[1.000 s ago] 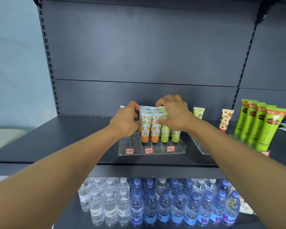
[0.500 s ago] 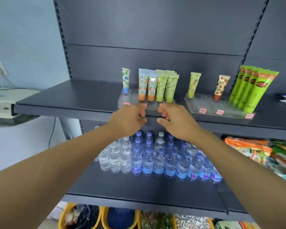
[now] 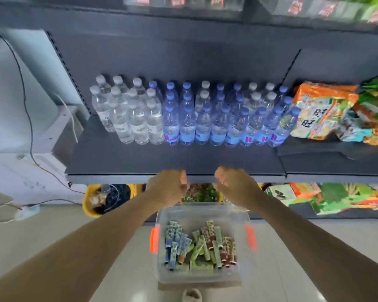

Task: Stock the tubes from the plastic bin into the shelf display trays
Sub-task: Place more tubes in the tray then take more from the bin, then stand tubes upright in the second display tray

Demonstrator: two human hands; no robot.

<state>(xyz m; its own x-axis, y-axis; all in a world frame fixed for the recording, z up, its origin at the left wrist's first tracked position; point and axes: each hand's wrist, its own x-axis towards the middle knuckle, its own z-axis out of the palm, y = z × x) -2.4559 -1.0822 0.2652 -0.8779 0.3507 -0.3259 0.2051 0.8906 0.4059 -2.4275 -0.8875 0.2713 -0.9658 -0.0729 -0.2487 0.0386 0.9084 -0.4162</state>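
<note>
A clear plastic bin (image 3: 203, 211) with orange side latches stands on the floor below me, holding several tubes (image 3: 200, 245) in blue, green and red patterns. My left hand (image 3: 167, 187) and my right hand (image 3: 234, 186) hover above the bin's far rim, in front of the water shelf's edge. The fingers of both hang loosely curled and hold nothing. The clear display trays (image 3: 183, 2) show only as a blurred strip along the top of the view.
Several water bottles (image 3: 190, 114) fill the dark shelf (image 3: 172, 162) at mid height. Snack bags (image 3: 321, 110) lie to the right. Yellow tubs (image 3: 106, 198) and more packets (image 3: 336, 197) sit on the bottom level. A cable and power strip (image 3: 27, 211) lie at left.
My view has dropped from the top shelf to the floor bin. Both hands left the tubes in the tray and came down empty to just above the bin.
</note>
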